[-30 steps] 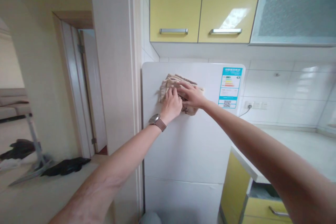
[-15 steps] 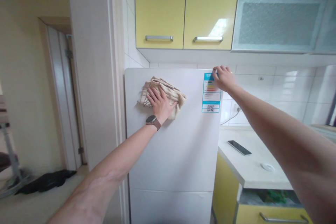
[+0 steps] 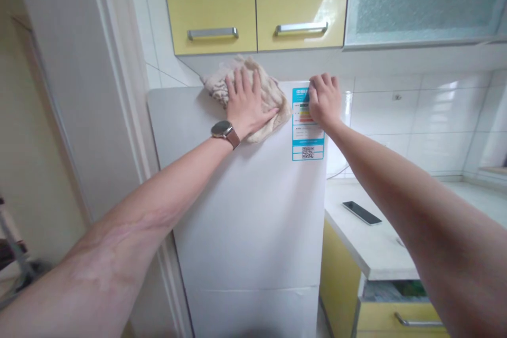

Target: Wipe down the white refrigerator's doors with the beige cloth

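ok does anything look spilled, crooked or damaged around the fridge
Nothing stands out: no spill or damage shows. The energy label sits straight on the refrigerator, partly hidden by the right hand. The cloth under the left hand is rumpled, and the smartphone lies flat on the countertop.

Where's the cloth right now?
Head view, upper middle: the cloth is under the spread left grip, across the white fridge's top edge, left of the blue-and-white label.
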The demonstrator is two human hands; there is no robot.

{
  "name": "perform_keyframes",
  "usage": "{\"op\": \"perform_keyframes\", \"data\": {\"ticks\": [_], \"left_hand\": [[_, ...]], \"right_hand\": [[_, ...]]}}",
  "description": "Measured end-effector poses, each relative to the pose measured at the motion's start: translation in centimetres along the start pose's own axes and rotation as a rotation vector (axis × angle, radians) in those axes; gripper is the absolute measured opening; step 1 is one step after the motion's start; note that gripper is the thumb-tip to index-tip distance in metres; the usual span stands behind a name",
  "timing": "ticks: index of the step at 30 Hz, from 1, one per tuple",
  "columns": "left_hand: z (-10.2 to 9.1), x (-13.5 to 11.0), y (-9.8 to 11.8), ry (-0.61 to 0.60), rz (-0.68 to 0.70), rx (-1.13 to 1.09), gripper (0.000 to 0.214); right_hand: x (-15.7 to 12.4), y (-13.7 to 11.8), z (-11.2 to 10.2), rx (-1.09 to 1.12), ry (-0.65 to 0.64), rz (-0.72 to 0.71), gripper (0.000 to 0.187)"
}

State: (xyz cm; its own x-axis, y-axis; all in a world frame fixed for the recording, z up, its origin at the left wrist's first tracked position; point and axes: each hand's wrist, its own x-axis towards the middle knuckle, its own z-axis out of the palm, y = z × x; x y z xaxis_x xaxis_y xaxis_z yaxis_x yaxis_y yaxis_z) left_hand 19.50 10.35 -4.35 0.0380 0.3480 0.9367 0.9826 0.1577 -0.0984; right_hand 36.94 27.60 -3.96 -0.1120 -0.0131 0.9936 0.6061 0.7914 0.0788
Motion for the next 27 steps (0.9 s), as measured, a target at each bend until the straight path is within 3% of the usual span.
{"op": "perform_keyframes", "data": {"ticks": [3, 7, 13, 18, 21, 24, 27], "left_hand": [[1.7, -0.8, 2.7, 0.023, 0.106, -0.119, 0.118], [3.8, -4.4, 5.3, 0.024, 0.194, -0.279, 0.104], [7.9, -11.6, 9.2, -0.156, 0.308, -0.362, 0.098], [12.9, -22.2, 13.2, -0.295, 0.456, -0.395, 0.098], [15.9, -29.2, 15.2, -0.314, 0.492, -0.204, 0.096], [19.0, -35.9, 17.0, -0.25, 0.516, 0.022, 0.079], [21.6, -42.0, 18.1, -0.173, 0.481, 0.092, 0.061]], "right_hand": [[0.2, -0.4, -0.4, -0.014, -0.044, 0.037, 0.042], [0.5, -0.6, -0.5, -0.029, -0.069, 0.073, 0.041], [0.5, -0.2, -0.5, 0.031, -0.01, 0.052, 0.039], [0.4, -0.1, -0.3, 0.071, 0.018, 0.029, 0.044], [0.3, 0.2, 0.0, 0.069, 0.044, 0.005, 0.049], [0.2, 0.6, 0.4, 0.07, 0.057, 0.0, 0.047], [0.1, 1.0, 0.6, 0.063, 0.067, -0.027, 0.047]]}}
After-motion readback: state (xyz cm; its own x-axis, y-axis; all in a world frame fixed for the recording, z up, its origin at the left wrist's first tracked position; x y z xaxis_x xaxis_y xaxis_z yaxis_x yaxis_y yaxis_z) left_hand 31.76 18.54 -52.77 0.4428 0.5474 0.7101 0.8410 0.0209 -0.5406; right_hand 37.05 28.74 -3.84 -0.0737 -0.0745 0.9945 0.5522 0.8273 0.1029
